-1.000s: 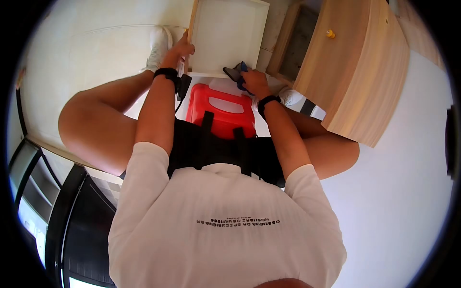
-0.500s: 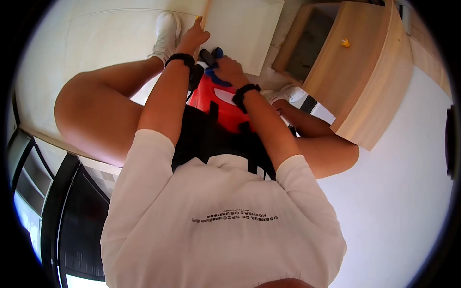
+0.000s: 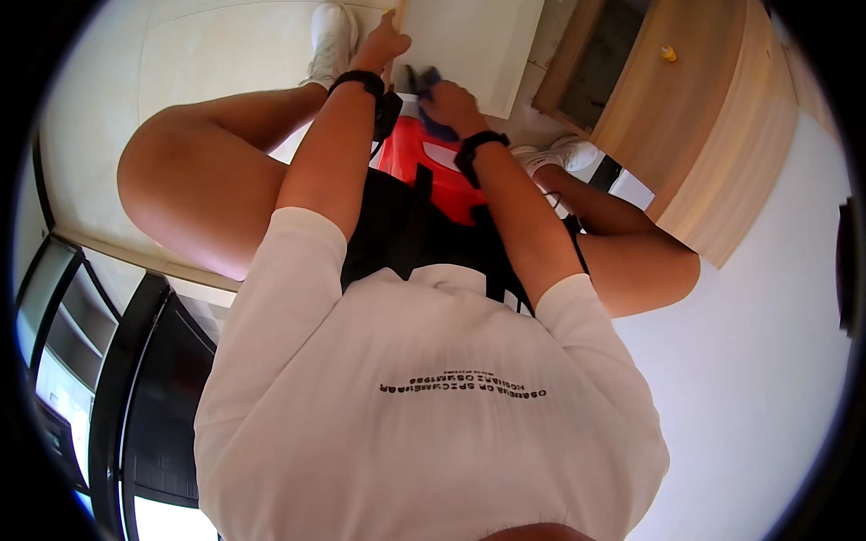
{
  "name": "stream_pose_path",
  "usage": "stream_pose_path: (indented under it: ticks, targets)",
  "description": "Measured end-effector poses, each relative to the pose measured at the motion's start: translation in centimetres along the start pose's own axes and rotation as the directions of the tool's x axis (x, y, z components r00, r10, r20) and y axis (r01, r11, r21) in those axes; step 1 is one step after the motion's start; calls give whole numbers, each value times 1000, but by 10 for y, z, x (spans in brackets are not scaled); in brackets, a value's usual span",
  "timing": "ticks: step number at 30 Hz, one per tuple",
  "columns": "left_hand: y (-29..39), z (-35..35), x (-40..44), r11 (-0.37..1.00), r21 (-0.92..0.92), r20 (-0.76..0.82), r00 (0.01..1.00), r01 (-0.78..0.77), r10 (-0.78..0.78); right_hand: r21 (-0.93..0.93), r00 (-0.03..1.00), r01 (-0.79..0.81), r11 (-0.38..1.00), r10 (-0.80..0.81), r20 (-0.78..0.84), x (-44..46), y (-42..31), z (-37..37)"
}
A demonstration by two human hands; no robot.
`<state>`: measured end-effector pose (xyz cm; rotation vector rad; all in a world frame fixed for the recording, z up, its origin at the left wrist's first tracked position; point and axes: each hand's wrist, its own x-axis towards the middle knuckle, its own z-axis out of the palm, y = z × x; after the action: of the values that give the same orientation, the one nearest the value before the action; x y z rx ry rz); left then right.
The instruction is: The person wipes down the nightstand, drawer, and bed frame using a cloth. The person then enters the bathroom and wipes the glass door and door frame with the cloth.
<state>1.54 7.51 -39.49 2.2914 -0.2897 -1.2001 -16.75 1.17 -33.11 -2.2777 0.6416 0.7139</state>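
My left hand (image 3: 384,45) reaches to the wooden edge (image 3: 398,41) of a pale drawer-like panel (image 3: 469,45). Its fingers pinch a small yellow knob (image 3: 390,13) there. In my right hand (image 3: 454,105) is a blue-and-black power drill (image 3: 420,81), blurred by motion and partly covered by the fingers. The drill is over the near side of the panel; whether it touches the panel cannot be made out. Below that hand, between my legs, shows a red plastic object (image 3: 406,149) with a whitish patch.
At right stands a wooden drawer unit (image 3: 690,99) with another yellow knob (image 3: 668,54) and a dark opening (image 3: 606,68). My white shoes (image 3: 333,41) rest on the pale floor. Dark-framed cabinets (image 3: 167,388) are at lower left, a white surface (image 3: 767,298) at right.
The view has shifted, so the scene sits slightly higher and farther right. The drill is now blurred and appears slightly turned in my right hand. My left hand stays at the knob.
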Motion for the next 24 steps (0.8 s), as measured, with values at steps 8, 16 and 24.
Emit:
stream_pose_path:
  ticks: [8, 16, 24]
  targets:
    - [49, -25, -46, 998, -12, 48, 997, 63, -63, -157, 995, 28, 987, -43, -90, -17, 29, -13]
    - [8, -6, -8, 1000, 21, 25, 1000, 1, -2, -533, 979, 1, 846, -110, -173, -43, 117, -35]
    - [16, -16, -3, 998, -2, 118, 991, 56, -56, -522, 943, -164, 837, -22, -332, -49, 109, -34]
